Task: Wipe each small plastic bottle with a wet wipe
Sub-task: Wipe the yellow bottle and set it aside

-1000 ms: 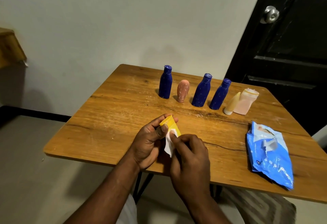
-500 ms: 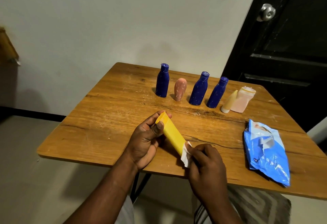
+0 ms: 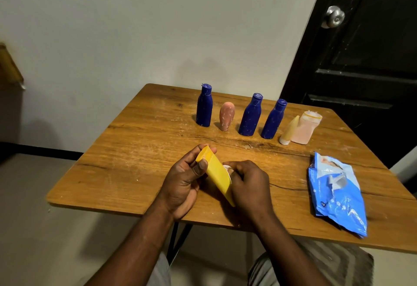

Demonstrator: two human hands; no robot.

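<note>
yellow bottle (image 3: 216, 174) mid-wipe: left hand (image 3: 184, 184) grips its cap end, right hand (image 3: 249, 183) pinches wet wipe (image 3: 226, 168) against side. six bottles in row (image 3: 250, 117) likely left.

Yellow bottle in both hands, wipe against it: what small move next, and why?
Probably slide the right hand with the wet wipe down the yellow bottle toward its near end: the left hand grips the far end, and the wipe sits mid-body.

Wood, plastic, film
The table (image 3: 135, 150) is grainy, scratched wood; the yellow bottle (image 3: 216, 172) matt plastic; the wipes pack (image 3: 338, 195) glossy crinkled film; the door knob (image 3: 334, 17) brushed metal.
</note>
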